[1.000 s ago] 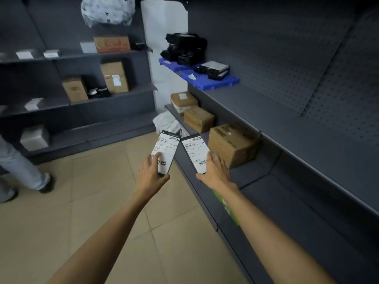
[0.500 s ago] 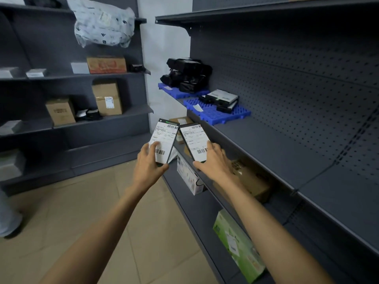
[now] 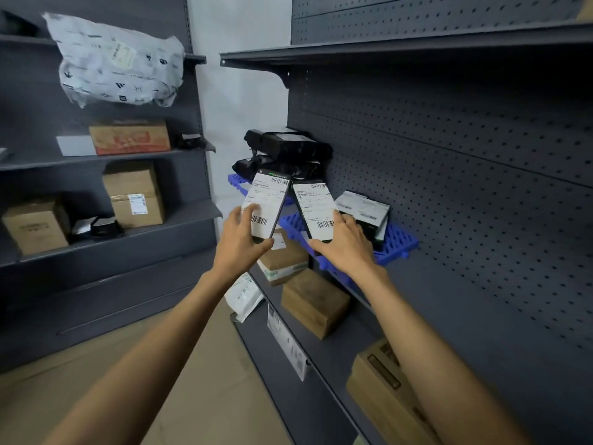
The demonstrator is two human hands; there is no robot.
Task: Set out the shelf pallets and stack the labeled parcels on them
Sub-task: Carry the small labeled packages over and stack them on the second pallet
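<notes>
My left hand (image 3: 240,244) holds a flat black parcel with a white barcode label (image 3: 269,202). My right hand (image 3: 346,244) holds a second flat labeled parcel (image 3: 313,208) beside it. Both are raised in front of a blue shelf pallet (image 3: 398,244) on the right rack's middle shelf. On that pallet lie flat labeled boxes (image 3: 364,207). Behind them, black bagged parcels (image 3: 285,149) are piled on another blue pallet (image 3: 236,180) at the shelf's far end.
Grey metal racks stand right and left, the right one with a pegboard back (image 3: 465,175). Brown cartons (image 3: 313,301) and a white mailer (image 3: 245,295) sit on the lower right shelf. The left rack holds cartons (image 3: 136,194) and a white bag (image 3: 118,64). Beige tile floor (image 3: 199,396) lies between.
Both hands rose with their parcels from the lower shelf level up to the blue pallet. The view tilted up, and a person's legs at the left left the frame.
</notes>
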